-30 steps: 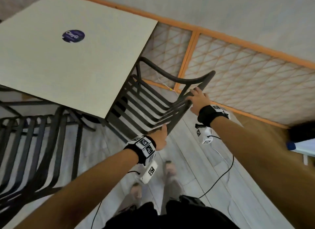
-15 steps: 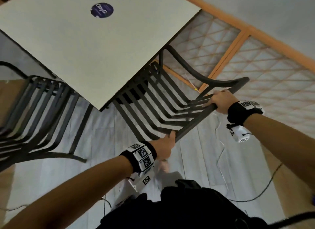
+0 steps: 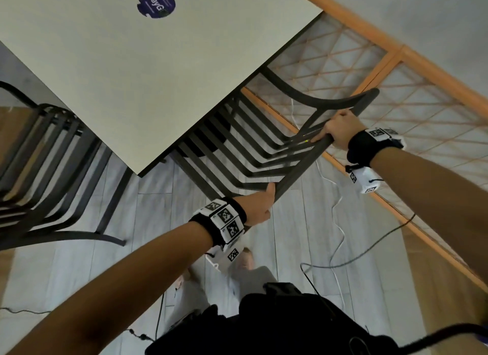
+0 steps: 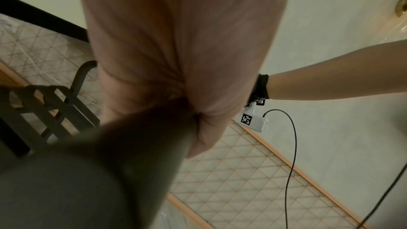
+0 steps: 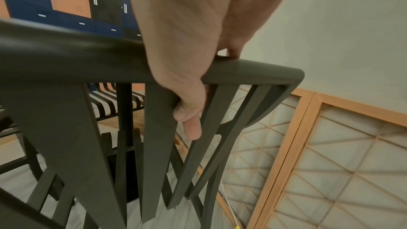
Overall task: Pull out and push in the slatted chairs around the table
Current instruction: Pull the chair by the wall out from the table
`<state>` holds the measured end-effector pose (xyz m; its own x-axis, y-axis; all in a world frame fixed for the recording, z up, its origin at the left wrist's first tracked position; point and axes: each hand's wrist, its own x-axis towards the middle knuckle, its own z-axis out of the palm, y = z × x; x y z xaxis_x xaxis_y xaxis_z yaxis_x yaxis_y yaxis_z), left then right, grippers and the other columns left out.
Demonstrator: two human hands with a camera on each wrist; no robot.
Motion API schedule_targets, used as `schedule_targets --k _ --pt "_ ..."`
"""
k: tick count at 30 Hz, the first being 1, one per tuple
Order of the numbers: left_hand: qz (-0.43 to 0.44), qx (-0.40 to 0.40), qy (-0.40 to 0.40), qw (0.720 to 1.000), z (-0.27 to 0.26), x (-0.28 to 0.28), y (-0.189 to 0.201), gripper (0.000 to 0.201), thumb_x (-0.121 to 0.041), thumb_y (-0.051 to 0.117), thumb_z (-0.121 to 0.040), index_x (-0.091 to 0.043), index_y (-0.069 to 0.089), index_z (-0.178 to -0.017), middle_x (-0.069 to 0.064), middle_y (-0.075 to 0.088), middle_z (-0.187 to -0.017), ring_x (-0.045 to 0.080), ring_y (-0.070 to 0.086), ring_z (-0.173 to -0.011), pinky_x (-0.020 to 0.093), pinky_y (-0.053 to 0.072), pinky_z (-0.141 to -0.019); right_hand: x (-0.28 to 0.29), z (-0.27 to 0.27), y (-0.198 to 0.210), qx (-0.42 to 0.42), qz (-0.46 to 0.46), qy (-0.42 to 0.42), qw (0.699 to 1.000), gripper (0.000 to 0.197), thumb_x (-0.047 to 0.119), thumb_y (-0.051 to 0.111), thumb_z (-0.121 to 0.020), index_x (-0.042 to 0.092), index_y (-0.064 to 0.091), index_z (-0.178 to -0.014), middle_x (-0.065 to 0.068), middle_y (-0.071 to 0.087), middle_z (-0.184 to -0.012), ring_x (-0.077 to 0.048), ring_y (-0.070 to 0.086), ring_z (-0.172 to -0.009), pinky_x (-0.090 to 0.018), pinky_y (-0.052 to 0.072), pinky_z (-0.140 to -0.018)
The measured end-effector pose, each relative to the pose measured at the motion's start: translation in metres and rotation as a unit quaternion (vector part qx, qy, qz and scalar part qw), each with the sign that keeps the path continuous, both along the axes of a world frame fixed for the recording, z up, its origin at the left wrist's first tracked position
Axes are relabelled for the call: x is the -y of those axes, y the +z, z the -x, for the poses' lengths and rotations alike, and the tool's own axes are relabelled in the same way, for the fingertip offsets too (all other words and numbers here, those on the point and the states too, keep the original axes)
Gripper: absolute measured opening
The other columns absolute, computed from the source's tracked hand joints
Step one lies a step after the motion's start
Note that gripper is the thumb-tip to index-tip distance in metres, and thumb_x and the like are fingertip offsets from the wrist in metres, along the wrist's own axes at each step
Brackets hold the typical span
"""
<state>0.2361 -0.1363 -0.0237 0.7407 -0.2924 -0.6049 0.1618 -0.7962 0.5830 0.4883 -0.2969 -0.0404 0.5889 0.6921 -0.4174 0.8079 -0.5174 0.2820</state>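
While two hands (image 3: 257,205) (image 3: 339,129) clasp one chair (image 3: 237,148), two chairs

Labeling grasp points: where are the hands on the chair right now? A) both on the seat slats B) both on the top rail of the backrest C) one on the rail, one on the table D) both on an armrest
B: the left hand and right hand both grip the chair by its top rail, one toward each end.
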Motion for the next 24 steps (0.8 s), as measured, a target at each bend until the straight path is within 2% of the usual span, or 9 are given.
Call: schedule_targets --k 6,9,13,14,16,18,21,22,24 --pt "0.007 0.013 0.029 0.999 -0.025 -0.015 -0.008 0.061 -0.010 0.043 -0.094 0.006 0.008 -0.141 0.002 0.046 -0.061 0.014 0.041 -0.048 0.022 0.034 -0.045 -0.021 -0.026 0.003 -0.006 0.003 -0.024 1.000 0.029 0.030 0.049 -0.095 0.044 0.067 -0.113 0.002 0.070 -0.109 -0.026 0.058 -0.110 -0.040 0.033 -0.104" --pt "0.010 0.038 0.041 0.998 -0.035 -0.019 -0.011 0.064 -0.012 0.043 -0.094 0.004 0.004 -0.143 0.009 0.051 -0.072 0.017 0.045 -0.053 0.024 0.038 -0.047 -0.032 -0.034 0.010 0.004 0.006 -0.031 1.000 0.032 0.023 0.051 -0.094 0.045 0.066 -0.112 0.001 0.068 -0.110 -0.026 0.057 -0.113 -0.041 0.031 -0.106" --pt "0.028 0.072 0.082 0.994 -0.029 -0.009 -0.015 0.059 -0.015 0.046 -0.095 -0.001 0.013 -0.142 0.014 0.056 -0.085 0.023 0.053 -0.067 0.035 0.046 -0.062 -0.035 -0.021 0.018 0.030 0.026 -0.062 0.997 0.026 0.025 0.053 -0.092 0.034 0.069 -0.111 -0.005 0.064 -0.121 -0.027 0.054 -0.118 -0.042 0.034 -0.107" --pt "0.036 0.083 0.096 0.991 -0.023 -0.009 -0.017 0.058 -0.018 0.047 -0.095 -0.003 0.016 -0.142 0.016 0.057 -0.093 0.024 0.055 -0.073 0.036 0.049 -0.068 -0.038 -0.012 0.021 0.029 0.032 -0.069 0.997 0.026 0.024 0.054 -0.092 0.032 0.068 -0.111 -0.006 0.064 -0.120 -0.027 0.054 -0.117 -0.042 0.035 -0.106" --pt "0.062 0.096 0.117 0.987 -0.005 -0.017 -0.020 0.059 -0.025 0.051 -0.094 -0.009 0.021 -0.142 0.017 0.054 -0.120 0.026 0.059 -0.093 0.040 0.052 -0.086 -0.049 0.010 0.030 -0.011 0.031 -0.094 0.995 0.027 0.017 0.058 -0.089 0.029 0.069 -0.112 -0.005 0.065 -0.119 -0.028 0.057 -0.114 -0.041 0.041 -0.103" --pt "0.090 0.115 0.140 0.979 0.026 -0.033 -0.021 0.058 -0.031 0.054 -0.092 -0.016 0.027 -0.141 0.010 0.046 -0.136 0.024 0.055 -0.112 0.041 0.048 -0.100 -0.065 0.038 0.041 -0.073 0.008 -0.124 0.990 0.032 0.007 0.060 -0.086 0.025 0.070 -0.111 -0.005 0.066 -0.120 -0.026 0.060 -0.110 -0.039 0.049 -0.096" --pt "0.086 0.127 0.177 0.972 0.093 -0.064 -0.030 0.057 -0.035 0.051 -0.093 -0.022 0.027 -0.143 0.004 0.036 -0.150 0.021 0.046 -0.130 0.039 0.039 -0.111 -0.094 0.102 0.061 -0.168 -0.041 -0.154 0.973 0.044 -0.004 0.056 -0.083 0.021 0.065 -0.119 -0.004 0.063 -0.125 -0.022 0.060 -0.112 -0.036 0.048 -0.100" --pt "0.074 0.115 0.193 0.972 0.120 -0.077 -0.037 0.056 -0.035 0.050 -0.094 -0.023 0.027 -0.144 0.004 0.034 -0.152 0.021 0.044 -0.132 0.039 0.037 -0.112 -0.104 0.129 0.067 -0.199 -0.056 -0.155 0.966 0.046 -0.005 0.054 -0.084 0.021 0.064 -0.120 -0.003 0.064 -0.121 -0.019 0.061 -0.109 -0.033 0.047 -0.101" --pt "0.046 0.064 0.227 0.971 0.182 -0.105 -0.055 0.055 -0.032 0.048 -0.095 -0.021 0.028 -0.145 0.005 0.032 -0.154 0.022 0.040 -0.135 0.036 0.033 -0.114 -0.129 0.189 0.074 -0.255 -0.074 -0.123 0.956 0.039 -0.002 0.053 -0.087 0.018 0.066 -0.118 0.003 0.067 -0.109 -0.008 0.060 -0.090 -0.025 0.046 -0.095"
